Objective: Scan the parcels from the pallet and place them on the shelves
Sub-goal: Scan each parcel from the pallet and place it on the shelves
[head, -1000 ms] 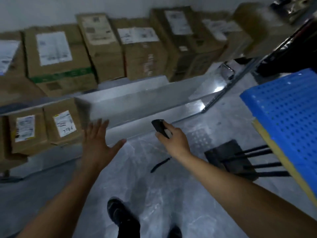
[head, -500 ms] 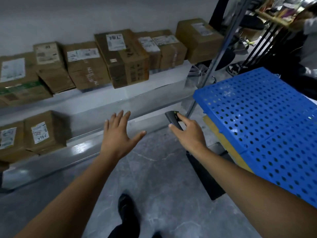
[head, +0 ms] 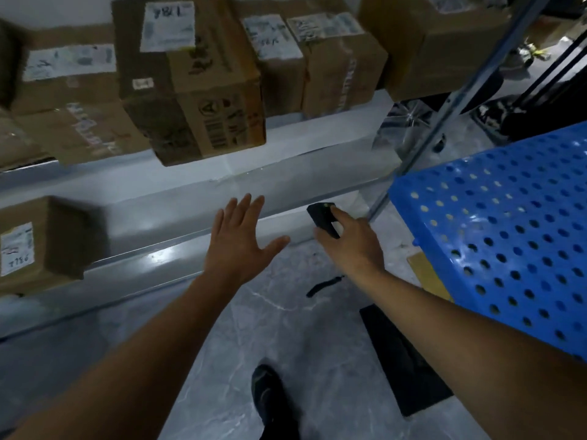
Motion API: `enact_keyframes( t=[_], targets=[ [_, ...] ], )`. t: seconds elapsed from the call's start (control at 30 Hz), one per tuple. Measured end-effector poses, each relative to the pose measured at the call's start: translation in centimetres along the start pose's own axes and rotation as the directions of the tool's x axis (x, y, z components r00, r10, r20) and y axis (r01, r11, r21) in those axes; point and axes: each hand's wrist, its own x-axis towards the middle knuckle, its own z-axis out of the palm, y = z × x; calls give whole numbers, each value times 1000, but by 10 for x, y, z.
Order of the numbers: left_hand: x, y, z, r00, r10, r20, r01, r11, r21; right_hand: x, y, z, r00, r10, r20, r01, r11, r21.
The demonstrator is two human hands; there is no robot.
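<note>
Parcels (head: 197, 100) on shelf (head: 286, 160), blue pallet (head: 508, 233) beside

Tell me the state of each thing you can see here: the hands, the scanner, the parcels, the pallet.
scanner: gripped, pointing toward the shelving.
left hand: open, fingers spread, holding nothing.
right hand: grips the scanner.
upper-shelf parcels: closed, labelled, shelved.
lower-shelf parcel: closed, label facing out.
blue pallet: lying flat beside the shelving.

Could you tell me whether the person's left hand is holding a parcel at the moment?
No, the left hand is spread open and holds nothing, while the right hand grips the black scanner.
</note>
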Motion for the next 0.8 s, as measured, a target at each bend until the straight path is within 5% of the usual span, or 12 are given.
enact_keyframes(
  t=[0.37, 0.8],
  targets=[
    [143, -36, 129, 991, -100, -87, 104, 994, 41, 187, 48, 101, 996, -35, -76, 25, 991, -128],
    [213, -86, 207, 985, -114, -131, 124, 990, 68, 332, 58, 185, 999, 32, -20, -35, 984, -176]
  ],
)
